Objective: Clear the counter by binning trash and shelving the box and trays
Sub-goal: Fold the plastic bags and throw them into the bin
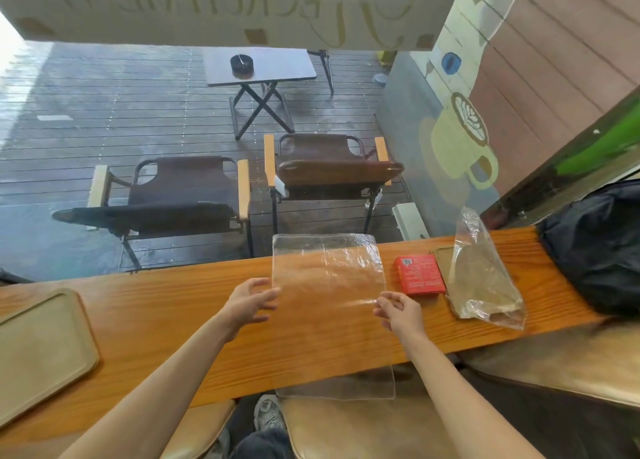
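The right hand (pixel 401 311) pinches one edge of a flat clear plastic bag (pixel 327 278), lifting it above the wooden counter (pixel 173 320), likely for binning. The left hand (pixel 251 301), fingers spread, holds nothing beside the opposite edge. Right of the grip lies a small red cardboard box (pixel 419 274).

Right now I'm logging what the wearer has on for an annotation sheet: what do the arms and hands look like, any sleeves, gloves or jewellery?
Both forearms are bare with no sleeve in view. The left hand and right hand wear no gloves; no rings, watch or wristband show.
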